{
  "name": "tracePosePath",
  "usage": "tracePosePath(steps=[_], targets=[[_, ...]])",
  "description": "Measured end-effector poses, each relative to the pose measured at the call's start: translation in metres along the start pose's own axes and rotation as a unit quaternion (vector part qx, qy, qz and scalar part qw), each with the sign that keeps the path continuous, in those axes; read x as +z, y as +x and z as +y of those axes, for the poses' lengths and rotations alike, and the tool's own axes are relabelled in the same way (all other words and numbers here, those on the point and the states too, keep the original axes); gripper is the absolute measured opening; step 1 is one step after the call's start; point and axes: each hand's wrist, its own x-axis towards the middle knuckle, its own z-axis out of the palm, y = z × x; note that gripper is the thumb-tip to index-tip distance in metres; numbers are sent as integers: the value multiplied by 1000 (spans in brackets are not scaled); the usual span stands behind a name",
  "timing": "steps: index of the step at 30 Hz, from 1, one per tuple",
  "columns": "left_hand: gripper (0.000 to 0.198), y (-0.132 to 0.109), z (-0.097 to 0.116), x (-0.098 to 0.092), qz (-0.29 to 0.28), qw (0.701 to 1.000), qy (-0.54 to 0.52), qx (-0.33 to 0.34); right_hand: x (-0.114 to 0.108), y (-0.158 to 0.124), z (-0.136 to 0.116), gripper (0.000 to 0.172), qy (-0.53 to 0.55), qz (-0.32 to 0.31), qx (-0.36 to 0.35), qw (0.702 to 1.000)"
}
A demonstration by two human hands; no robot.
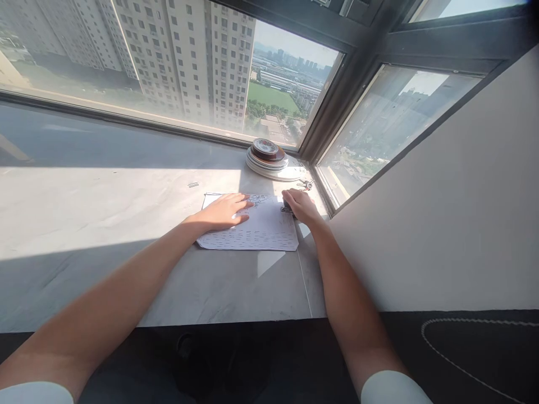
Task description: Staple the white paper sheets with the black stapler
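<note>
A thin stack of white paper sheets (pixel 269 238) with handwriting and drawn marks lies on the grey marble-look sill. My left hand (pixel 227 211) rests flat on the left part of the paper, fingers spread. At the paper's right edge, my right hand (pixel 300 205) is closed around a small black object (pixel 287 205) with a shiny metal-looking lower part. My fingers cover most of it, so its kind is unclear. Just beyond that hand is a small dark and metallic item (pixel 306 184), lying on the sill.
A stack of round plates and lids (pixel 269 160) stands in the window corner. Small grey strips (pixel 193 184) lie left of the paper. Dark window frames (pixel 332 112) bound the back, a white wall (pixel 455 196) the right. The sill's front edge (pixel 227 323) drops to a dark area.
</note>
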Motion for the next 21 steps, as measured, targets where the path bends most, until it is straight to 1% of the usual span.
tracePosePath(steps=[1, 3, 7, 9, 14, 18, 21], targets=[[59, 0, 1, -1, 1, 1000, 1, 0, 3, 1, -2, 48, -14, 10, 18, 1000], [59, 0, 2, -1, 1, 1000, 3, -5, 8, 2, -4, 46, -50, 20, 42, 998], [58, 1, 3, 0, 3, 1000, 2, -14, 16, 4, -8, 32, -103, 20, 65, 992], [57, 2, 2, 1, 7, 1000, 1, -16, 18, 5, -8, 29, -123, 18, 68, 990], [56, 3, 2, 3, 9, 1000, 4, -16, 23, 6, -9, 29, -158, 15, 81, 984], [56, 3, 3, 3, 10, 1000, 3, -22, 25, 6, -13, 28, -164, 18, 74, 984], [56, 3, 4, 4, 11, 1000, 6, -24, 25, 7, -16, 29, -163, 14, 94, 982]])
